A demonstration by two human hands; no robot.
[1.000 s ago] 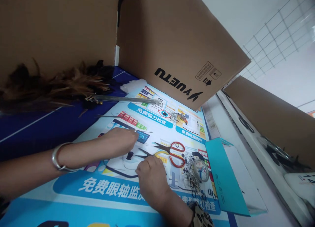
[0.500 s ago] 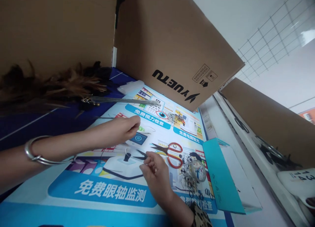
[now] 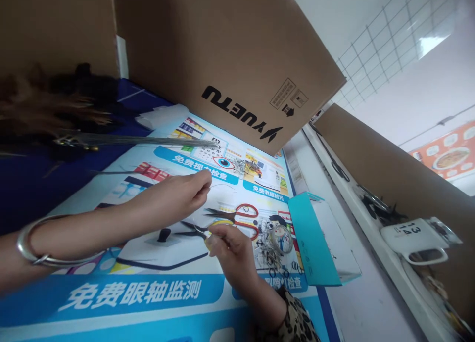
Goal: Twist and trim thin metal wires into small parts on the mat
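Left hand (image 3: 178, 196) grip pinches a thin wire (image 3: 222, 186). Right hand (image 3: 232, 245), at its 5 o'clock, pinches shut beside red scissors (image 3: 241, 217).

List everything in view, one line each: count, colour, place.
cardboard panels: three, brown, behind and right of table
feathers: one heap, brown-black, far left
wire bundle: one, silver, from feathers across poster
poster: one, blue-white, covering the table
scissors: one, red handles, mid poster
pliers: one, yellow handles, below the scissors
metal bits: one heap, silver, right of scissors
box: one, teal, poster's right edge
mug: one, white, far right
bracelet: one, silver, left wrist
left hand: pinched shut above poster
right hand: pinched shut beside pliers
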